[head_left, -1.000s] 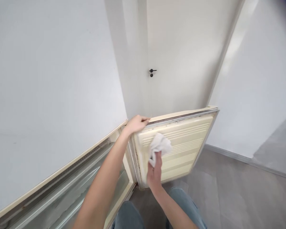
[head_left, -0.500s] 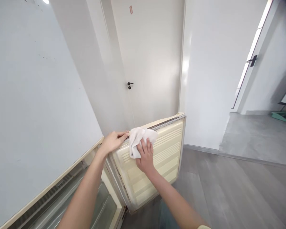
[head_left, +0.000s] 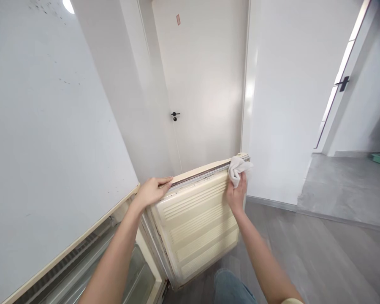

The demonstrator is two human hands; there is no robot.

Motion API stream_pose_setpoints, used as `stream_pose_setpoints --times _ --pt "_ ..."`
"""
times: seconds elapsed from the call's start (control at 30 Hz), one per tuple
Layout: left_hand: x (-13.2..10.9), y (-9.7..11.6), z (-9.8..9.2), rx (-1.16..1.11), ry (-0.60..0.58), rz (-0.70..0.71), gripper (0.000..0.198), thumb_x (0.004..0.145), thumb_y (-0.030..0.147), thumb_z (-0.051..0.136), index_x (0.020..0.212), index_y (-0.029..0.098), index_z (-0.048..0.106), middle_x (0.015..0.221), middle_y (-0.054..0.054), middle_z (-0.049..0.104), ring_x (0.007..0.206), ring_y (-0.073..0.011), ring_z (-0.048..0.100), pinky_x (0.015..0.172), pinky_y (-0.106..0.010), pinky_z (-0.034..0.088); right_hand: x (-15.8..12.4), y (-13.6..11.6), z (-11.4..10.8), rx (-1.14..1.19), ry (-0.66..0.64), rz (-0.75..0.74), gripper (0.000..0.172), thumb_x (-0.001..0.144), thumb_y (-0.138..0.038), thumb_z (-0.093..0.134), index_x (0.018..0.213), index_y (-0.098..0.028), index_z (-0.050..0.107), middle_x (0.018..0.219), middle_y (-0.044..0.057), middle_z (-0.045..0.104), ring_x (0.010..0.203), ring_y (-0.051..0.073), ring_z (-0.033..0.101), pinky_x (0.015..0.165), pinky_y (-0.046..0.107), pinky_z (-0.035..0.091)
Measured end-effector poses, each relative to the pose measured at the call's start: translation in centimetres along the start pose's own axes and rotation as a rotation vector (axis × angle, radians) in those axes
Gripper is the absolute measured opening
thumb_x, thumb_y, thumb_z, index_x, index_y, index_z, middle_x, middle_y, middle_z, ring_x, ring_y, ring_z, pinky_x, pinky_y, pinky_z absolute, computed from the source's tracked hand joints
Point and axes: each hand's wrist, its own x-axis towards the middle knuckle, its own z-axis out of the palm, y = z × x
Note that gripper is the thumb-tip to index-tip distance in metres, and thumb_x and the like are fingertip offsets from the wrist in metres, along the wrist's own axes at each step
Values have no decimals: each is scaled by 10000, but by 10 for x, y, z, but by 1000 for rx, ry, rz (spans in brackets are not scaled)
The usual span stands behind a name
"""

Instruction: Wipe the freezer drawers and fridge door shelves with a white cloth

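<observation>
A cream ribbed fridge door [head_left: 196, 223] stands swung open in front of me, its inner side facing me. My left hand [head_left: 152, 191] grips the door's top edge near the hinge side, fingers curled over the rim. At the door's far top corner my right hand [head_left: 236, 194] presses a crumpled white cloth [head_left: 237, 168] against the dirty top seal. The open fridge body [head_left: 91, 257] lies to the lower left, its glass shelves partly visible.
A white wall [head_left: 50, 139] runs along the left. Behind the fridge door is a closed white room door with a black handle [head_left: 175, 114]. Grey floor [head_left: 319, 245] spreads to the right toward an open doorway. My jeans-clad knee [head_left: 229, 287] shows at the bottom.
My right hand has slid the cloth along the door's top edge from near my left hand to the far right corner. My left hand has kept its grip.
</observation>
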Motion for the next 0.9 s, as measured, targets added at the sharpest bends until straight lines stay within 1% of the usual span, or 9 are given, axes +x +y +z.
stream_pose_setpoints --times 0.13,0.2,0.27,0.37,0.5,0.6,0.7,0.77,0.9 --pt "0 -1 1 12 12 1 450 800 504 401 1161 330 605 1310 21 611 1208 -239 567 986 -387 457 21 18 -3 109 33 159 572 874 -392 399 1394 -160 340 1409 160 398 1297 270 369 1066 489 279" --pt "0 0 1 11 16 -2 441 803 492 398 1153 328 611 1308 19 612 1192 -239 579 968 -384 467 21 25 -2 164 60 234 555 877 -417 386 1363 -148 388 1362 161 451 1260 262 412 1057 470 295" --pt "0 0 2 9 21 0 436 805 481 397 1147 322 616 1304 15 615 1184 -236 586 962 -380 469 11 34 -1 190 81 298 555 879 -442 377 1337 -132 427 1346 165 471 1256 258 417 1063 454 288" --pt "0 0 2 12 30 -8 434 802 481 404 1150 328 613 1303 18 617 1196 -233 577 966 -381 466 -20 55 -1 192 62 384 586 876 -471 372 1345 -123 424 1373 163 449 1278 250 396 1078 425 273" --pt "1 -2 3 4 27 -26 431 799 497 406 1155 354 603 1308 38 614 1200 -229 573 968 -381 465 -75 91 -7 144 -81 605 654 858 -528 314 1384 -144 374 1416 133 409 1311 228 361 1095 373 262" --pt "1 -1 4 12 25 -23 434 803 498 398 1157 351 602 1312 29 610 1189 -233 581 967 -387 465 -113 116 -13 109 -161 749 720 821 -581 280 1368 -122 373 1381 159 439 1294 260 387 1078 404 292" --pt "0 1 3 16 27 -17 439 805 492 399 1161 334 603 1319 14 602 1204 -229 570 987 -382 456 -146 137 -18 53 -215 854 745 764 -609 266 1304 -117 409 1298 178 498 1246 298 438 1034 445 348" --pt "-1 2 2 11 25 -22 444 803 490 407 1163 322 604 1322 12 599 1217 -223 561 1006 -371 448 -164 149 -22 2 -257 913 704 730 -608 265 1235 -154 451 1219 167 544 1202 316 481 987 450 397" --pt "0 3 2 -4 27 -26 441 803 487 416 1157 313 610 1322 18 598 1204 -209 571 1027 -348 440 -196 165 -32 -91 -390 979 556 678 -605 262 972 -234 552 862 131 619 964 391 608 767 500 489"
